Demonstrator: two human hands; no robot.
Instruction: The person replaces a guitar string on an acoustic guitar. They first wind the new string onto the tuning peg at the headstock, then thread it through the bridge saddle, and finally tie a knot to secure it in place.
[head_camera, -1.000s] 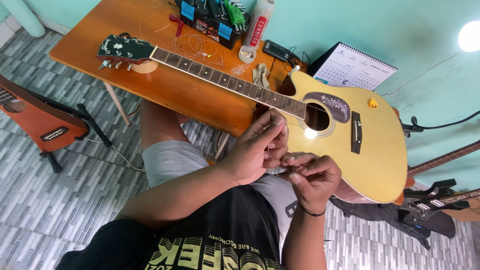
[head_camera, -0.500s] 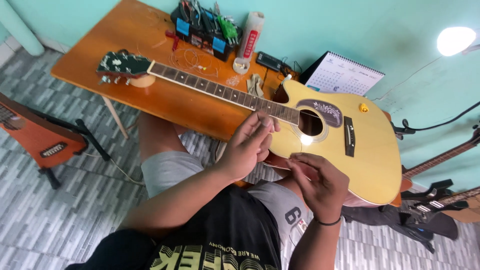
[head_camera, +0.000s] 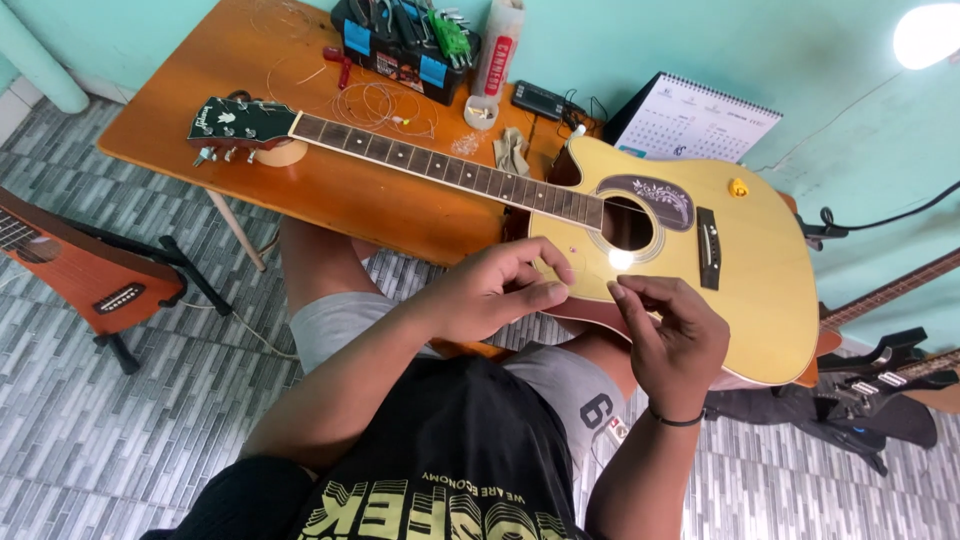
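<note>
Over the lower edge of the guitar (head_camera: 690, 250), both hands sit apart now. Left hand (head_camera: 495, 290) rests by the soundhole (head_camera: 628, 222), thumb and forefinger pressed together in a pinch. Right hand (head_camera: 675, 335) is raised just beside it, thumb and forefinger tips close, other fingers loosely curled. Probably a thin string runs between the two pinches, but it's too fine to make out.

Guitar lies face up, body across the lap, neck on the orange table (head_camera: 330, 190), headstock (head_camera: 240, 122) at the far left.

Change: a second ago the hands were bunched together, touching, at the body's edge. Half a second ago the right had dropped away toward the lap while the left stayed at the guitar. Now the right is back up and the gap between the hands is open, reads as whatever they hold being drawn out or fed along, not fixed yet.

Also around: loose string coils (head_camera: 375, 100) and a toolbox (head_camera: 405, 45) on the table, a calendar (head_camera: 695, 120) against the wall, another guitar (head_camera: 80, 270) on a stand at the left.
</note>
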